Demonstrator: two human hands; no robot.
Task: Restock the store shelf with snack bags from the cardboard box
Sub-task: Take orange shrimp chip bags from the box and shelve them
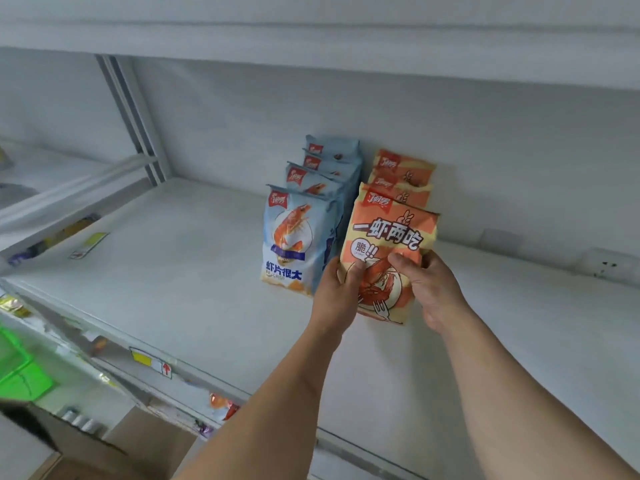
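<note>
An orange snack bag (388, 233) with a shrimp drawing stands upright on the white shelf (194, 258), at the front of a row of two more orange bags (403, 169). My left hand (337, 296) grips its lower left edge, thumb on the front. My right hand (433, 289) grips its lower right side, thumb across the front. To the left stands a row of several pale blue shrimp-chip bags (294, 237), touching the orange row. A corner of the cardboard box (79, 441) shows at the bottom left.
The shelf above (311, 39) overhangs the bags. A metal upright (135, 119) stands at the left rear. Price tags (152, 362) sit on the shelf's front rail. Lower shelves hold small goods and a green basket (17, 368). A wall socket (606, 265) sits at the right.
</note>
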